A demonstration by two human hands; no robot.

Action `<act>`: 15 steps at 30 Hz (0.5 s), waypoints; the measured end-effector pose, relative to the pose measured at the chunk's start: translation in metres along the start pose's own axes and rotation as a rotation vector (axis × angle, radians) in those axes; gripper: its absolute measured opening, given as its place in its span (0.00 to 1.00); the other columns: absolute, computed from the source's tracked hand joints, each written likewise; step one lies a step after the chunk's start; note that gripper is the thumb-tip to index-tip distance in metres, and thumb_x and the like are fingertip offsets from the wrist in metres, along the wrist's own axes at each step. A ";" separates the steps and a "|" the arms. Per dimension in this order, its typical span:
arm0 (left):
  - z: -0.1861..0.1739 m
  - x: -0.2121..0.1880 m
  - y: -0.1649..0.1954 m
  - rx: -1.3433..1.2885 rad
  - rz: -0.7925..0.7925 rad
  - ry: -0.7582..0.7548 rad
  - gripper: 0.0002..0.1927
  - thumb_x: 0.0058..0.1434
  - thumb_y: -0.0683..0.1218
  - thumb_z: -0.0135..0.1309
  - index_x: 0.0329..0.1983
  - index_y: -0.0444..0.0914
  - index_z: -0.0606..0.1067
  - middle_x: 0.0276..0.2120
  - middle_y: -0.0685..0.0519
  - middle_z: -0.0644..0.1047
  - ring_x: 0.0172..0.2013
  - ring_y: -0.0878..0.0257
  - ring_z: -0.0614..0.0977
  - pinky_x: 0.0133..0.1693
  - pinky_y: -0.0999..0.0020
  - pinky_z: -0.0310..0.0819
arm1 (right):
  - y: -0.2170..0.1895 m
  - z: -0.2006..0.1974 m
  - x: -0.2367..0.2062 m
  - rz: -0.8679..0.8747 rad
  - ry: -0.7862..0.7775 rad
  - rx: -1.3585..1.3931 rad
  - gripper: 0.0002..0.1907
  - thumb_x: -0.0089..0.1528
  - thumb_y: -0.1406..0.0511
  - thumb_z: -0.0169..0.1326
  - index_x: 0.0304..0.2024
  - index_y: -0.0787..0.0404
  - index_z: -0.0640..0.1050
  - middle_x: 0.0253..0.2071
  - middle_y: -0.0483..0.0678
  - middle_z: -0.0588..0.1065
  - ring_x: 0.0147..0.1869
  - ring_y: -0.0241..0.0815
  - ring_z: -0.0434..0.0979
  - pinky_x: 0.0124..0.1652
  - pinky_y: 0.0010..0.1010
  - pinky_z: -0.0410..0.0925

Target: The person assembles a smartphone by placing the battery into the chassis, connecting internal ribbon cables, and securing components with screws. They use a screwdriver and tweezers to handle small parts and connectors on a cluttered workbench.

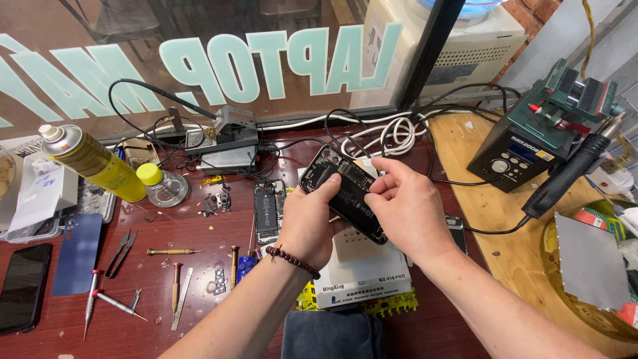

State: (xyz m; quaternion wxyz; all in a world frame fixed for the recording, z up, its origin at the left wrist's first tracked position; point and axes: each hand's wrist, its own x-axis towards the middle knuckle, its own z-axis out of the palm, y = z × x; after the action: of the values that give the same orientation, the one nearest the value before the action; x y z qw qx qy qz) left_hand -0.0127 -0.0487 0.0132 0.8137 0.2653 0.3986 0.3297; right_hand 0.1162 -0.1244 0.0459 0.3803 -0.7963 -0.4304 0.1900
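My left hand (pixel 308 223), with a bead bracelet on the wrist, grips an opened phone (pixel 344 189) from its left side, thumb on the lower edge. The phone is tilted, its dark inner boards and battery facing me. At the phone's right edge my right hand (pixel 405 206) pinches with thumb and forefinger. Both hands hold it above a white box-shaped device (pixel 362 266) on the dark red table.
Another open phone (pixel 267 211) lies left of my hands. Screwdrivers (pixel 174 251), tweezers (pixel 119 252), a blue back cover (pixel 78 254) and a black phone (pixel 23 286) lie at left. A yellow spray can (pixel 93 161), a soldering stand (pixel 222 136) and a hot-air station (pixel 531 143) stand behind.
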 end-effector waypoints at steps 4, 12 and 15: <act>-0.011 0.004 0.002 0.035 -0.036 -0.070 0.09 0.64 0.44 0.55 0.46 0.39 0.76 0.39 0.54 0.81 0.39 0.61 0.83 0.43 0.54 0.81 | 0.010 -0.008 0.003 -0.153 0.091 -0.083 0.24 0.54 0.67 0.65 0.54 0.61 0.80 0.44 0.50 0.80 0.42 0.39 0.82 0.40 0.31 0.75; -0.016 0.009 -0.002 0.139 -0.086 -0.020 0.08 0.62 0.43 0.56 0.44 0.40 0.78 0.38 0.55 0.81 0.39 0.62 0.83 0.43 0.54 0.81 | 0.017 -0.002 0.005 0.233 -0.355 0.427 0.24 0.55 0.71 0.61 0.55 0.65 0.77 0.45 0.52 0.84 0.43 0.36 0.84 0.40 0.28 0.76; -0.013 0.009 -0.002 0.209 -0.069 0.052 0.08 0.62 0.42 0.56 0.44 0.40 0.78 0.37 0.54 0.82 0.37 0.61 0.83 0.42 0.55 0.82 | 0.016 0.009 -0.004 0.244 -0.360 0.437 0.20 0.57 0.72 0.59 0.52 0.67 0.79 0.43 0.52 0.85 0.40 0.36 0.84 0.38 0.28 0.76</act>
State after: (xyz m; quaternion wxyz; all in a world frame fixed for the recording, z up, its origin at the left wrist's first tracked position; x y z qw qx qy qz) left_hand -0.0190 -0.0412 0.0003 0.7817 0.3262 0.4608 0.2649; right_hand 0.1174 -0.1290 0.0280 0.4347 -0.6950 -0.3409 0.4602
